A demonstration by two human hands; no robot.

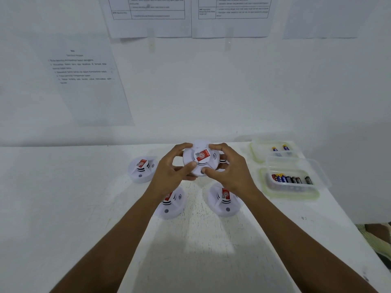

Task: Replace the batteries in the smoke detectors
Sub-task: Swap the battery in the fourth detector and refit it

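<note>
A round white smoke detector (201,160) with a red label is held above the table, face toward me. My left hand (172,168) grips its left rim and my right hand (229,168) grips its right rim, thumbs on the near edge. Three more white detectors lie on the table: one at the left (142,169), one under my left forearm (172,205), one under my right wrist (223,200). Part of another detector (222,161) peeks out behind my right fingers.
Two clear plastic containers stand at the right: the near one (294,194) holds several batteries (292,179), the far one (257,154) holds two batteries (280,148). Printed sheets (84,81) hang on the white wall behind. The table's right edge (357,240) slants nearby.
</note>
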